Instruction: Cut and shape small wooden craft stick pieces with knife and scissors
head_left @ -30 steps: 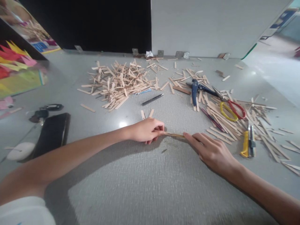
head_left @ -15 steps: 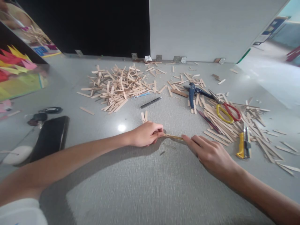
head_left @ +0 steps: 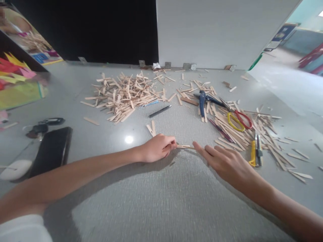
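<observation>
My left hand is closed in a pinch on the left end of a thin wooden stick that lies on the grey table. My right hand rests flat, fingers stretched out, with the index fingertip touching the stick's right end. Two short sticks lie just behind my left hand.
A big heap of wooden sticks sits at the back left, another spread at the right with blue pliers, red-and-yellow scissors and a yellow utility knife. A black pen, a black phone and keys lie nearby.
My right fingers have straightened and lifted slightly, so more of the stick's right end is uncovered. The left hand keeps its pinch. The camera has shifted a little.
</observation>
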`<state>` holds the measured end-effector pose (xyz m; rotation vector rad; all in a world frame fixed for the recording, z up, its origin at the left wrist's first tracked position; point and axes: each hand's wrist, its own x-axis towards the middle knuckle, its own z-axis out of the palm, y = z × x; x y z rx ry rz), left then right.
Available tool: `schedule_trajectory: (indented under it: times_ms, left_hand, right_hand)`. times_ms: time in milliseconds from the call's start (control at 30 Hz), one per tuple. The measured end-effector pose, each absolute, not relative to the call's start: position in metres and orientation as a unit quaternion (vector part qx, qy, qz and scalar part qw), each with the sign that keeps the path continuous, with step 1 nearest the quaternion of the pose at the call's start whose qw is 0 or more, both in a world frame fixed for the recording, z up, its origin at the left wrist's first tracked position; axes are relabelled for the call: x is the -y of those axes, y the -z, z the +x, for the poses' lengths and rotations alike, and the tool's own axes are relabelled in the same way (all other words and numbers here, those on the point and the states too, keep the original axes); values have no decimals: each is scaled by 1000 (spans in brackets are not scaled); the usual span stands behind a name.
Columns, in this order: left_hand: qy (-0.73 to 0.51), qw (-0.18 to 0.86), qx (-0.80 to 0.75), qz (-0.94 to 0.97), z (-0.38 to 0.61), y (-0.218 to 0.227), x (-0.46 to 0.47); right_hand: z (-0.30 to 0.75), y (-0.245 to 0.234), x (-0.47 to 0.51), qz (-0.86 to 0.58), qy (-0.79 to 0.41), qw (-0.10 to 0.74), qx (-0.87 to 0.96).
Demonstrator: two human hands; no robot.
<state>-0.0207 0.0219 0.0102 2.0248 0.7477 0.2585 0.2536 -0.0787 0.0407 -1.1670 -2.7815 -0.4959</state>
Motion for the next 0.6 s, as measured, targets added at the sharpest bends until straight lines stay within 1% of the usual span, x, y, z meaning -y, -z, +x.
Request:
schedule_trajectory:
  times_ms: [100,300,367,467,533,600]
  left_hand:
    - [-89,485,-297,818,-20,-9,-28]
    - [-80,474,-279,831,-21,-7,-32]
    - [-84,440,-284,848,-21,-6,-31]
    - [-100,359,-294,880,-21,-2,-25]
    - [-104,307,-300,897,-20,2,-18]
    - [-105,269,-300,909,-20,6,-11]
  right_hand:
    - [253,-43,79,-371,185,49,909]
    - [245,-46,83,-337,249,55,906]
    - [244,-45,81,-334,259,52,905]
    - [244,-46,79,-313,269,47,910]
    - [245,-49,79,-300,257,40,918]
    - [245,-51,84,-316,231,30,920]
